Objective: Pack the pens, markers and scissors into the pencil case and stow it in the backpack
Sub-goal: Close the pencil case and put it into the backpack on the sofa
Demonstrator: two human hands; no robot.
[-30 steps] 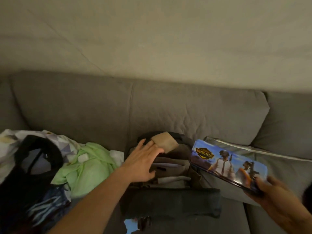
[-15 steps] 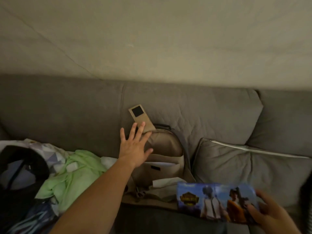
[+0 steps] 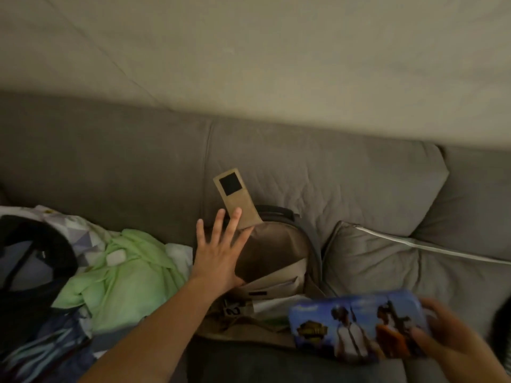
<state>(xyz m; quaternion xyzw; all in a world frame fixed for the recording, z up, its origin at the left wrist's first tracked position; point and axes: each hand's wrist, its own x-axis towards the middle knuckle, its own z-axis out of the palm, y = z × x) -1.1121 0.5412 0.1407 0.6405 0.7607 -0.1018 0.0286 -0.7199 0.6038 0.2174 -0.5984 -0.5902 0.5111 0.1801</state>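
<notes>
Head view: left hand [image 3: 221, 255] is lying flat with fingers [image 3: 237, 217] spread wide, gripping nothing, pressing the backpack [image 3: 276, 250] flap back against the sofa [image 3: 110, 167], probably to keep the mouth gaping. Tan strap tab [image 3: 235, 197] is sticking up at 12 o'clock from that hand. Right hand [image 3: 448, 338] is closing its fingers round the right end of the pencil case [image 3: 356, 327], holding it lid-up and roughly level at 5 o'clock from the opening, just beside it, not yet inside. Case looks shut, so packing seems done; stowing is pending. Papers are sitting in the backpack's front. Green cloth [image 3: 130, 269] is lying at 9 o'clock, cushion [image 3: 370, 261] at 3.
</notes>
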